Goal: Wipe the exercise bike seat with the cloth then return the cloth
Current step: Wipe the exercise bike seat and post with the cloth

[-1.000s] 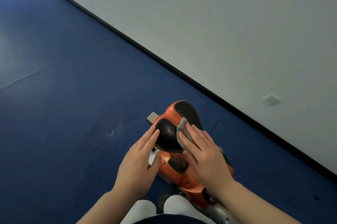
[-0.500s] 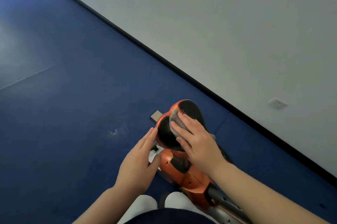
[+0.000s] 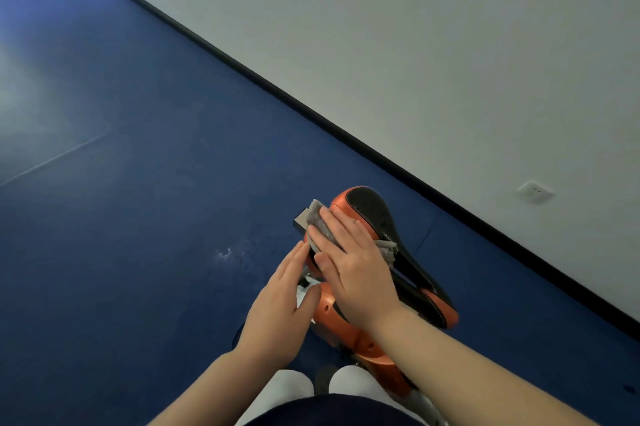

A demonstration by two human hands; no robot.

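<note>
The exercise bike seat [image 3: 372,209] is orange with black padded panels and sits low in the middle of the view. My right hand [image 3: 349,263] lies flat on its left pad, pressing a grey cloth [image 3: 320,221] against it. The cloth sticks out past my fingertips at the seat's left rear edge and also shows at the right of my hand. My left hand [image 3: 280,304] rests with fingers together against the left side of the seat and holds nothing. The left pad is mostly hidden under my right hand.
The orange bike frame [image 3: 346,328] runs down below the seat toward my white shoes [image 3: 287,387]. Blue floor [image 3: 138,217] spreads to the left. A white wall [image 3: 450,62] with a black skirting and a socket [image 3: 535,190] stands to the right.
My right hand has slid the cloth leftward and outward across the seat, from the middle groove over the left pad to its rear edge. My left hand stays at the seat's side.
</note>
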